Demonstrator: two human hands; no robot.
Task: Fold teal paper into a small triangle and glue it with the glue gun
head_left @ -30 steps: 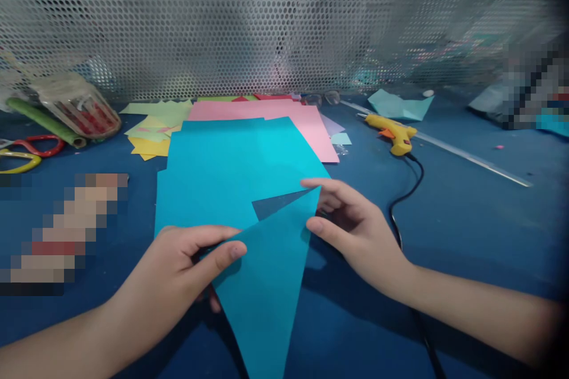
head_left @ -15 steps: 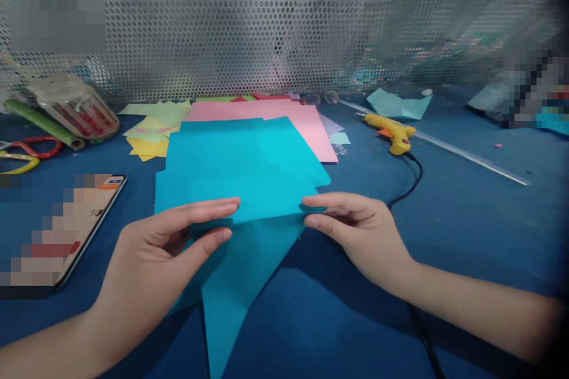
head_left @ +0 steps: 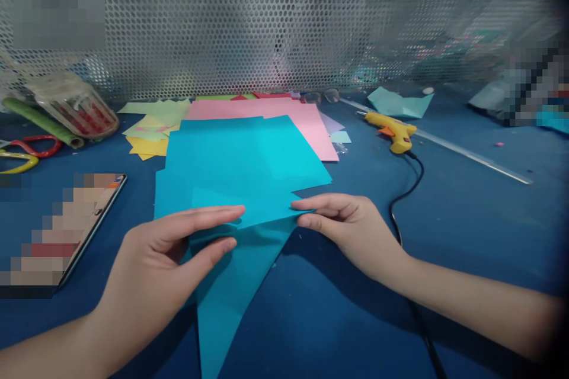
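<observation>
A folded piece of teal paper (head_left: pixel 235 272) tapers to a point toward me, lifted a little above the blue table (head_left: pixel 466 219). My left hand (head_left: pixel 164 260) pinches its left upper part between fingers and thumb. My right hand (head_left: pixel 347 228) pinches its right corner the same way. Behind the piece lie flat teal sheets (head_left: pixel 240 160) in a stack.
A pink sheet (head_left: pixel 306 115) and yellow-green scraps (head_left: pixel 153 124) lie behind the teal stack. A yellow glue gun (head_left: pixel 393 133) with a black cord (head_left: pixel 406 189) and a long ruler (head_left: pixel 471 157) lie at the right. A phone (head_left: pixel 95 219), scissors (head_left: pixel 26 151) and a plastic container (head_left: pixel 77 106) are at the left. A perforated metal wall (head_left: pixel 267 23) closes the back.
The teal paper has been folded narrower and its triangular gap is gone. Both hands shifted slightly left with it, and the lower point moved left.
</observation>
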